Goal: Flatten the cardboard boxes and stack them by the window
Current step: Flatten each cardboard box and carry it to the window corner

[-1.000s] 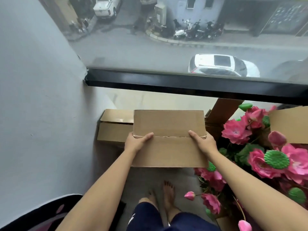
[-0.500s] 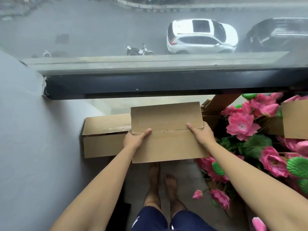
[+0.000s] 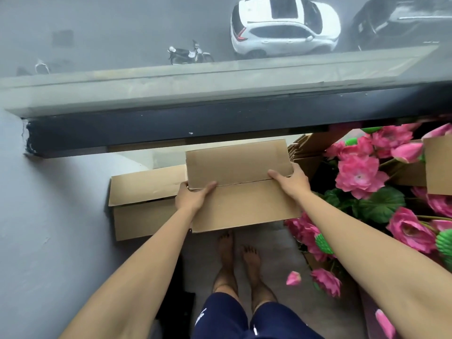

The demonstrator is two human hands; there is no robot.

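Box [image 3: 244, 201], flattened, mid-frame over the pile [image 3: 144, 204] under the window [image 3: 171, 128]. Left hand [image 3: 193, 195] and right hand [image 3: 291, 179] pinch its side edges. Looks light, stiff; edge grips suit it.

I see pink flowers [image 3: 359, 176] with green leaves [image 3: 381, 204] at the right. Left of the flowers lies grey floor [image 3: 281, 253]; far left of them rises a grey wall [image 3: 49, 216]. Beyond them, outside, stand a white car [image 3: 283, 28] and a motorbike [image 3: 188, 53].
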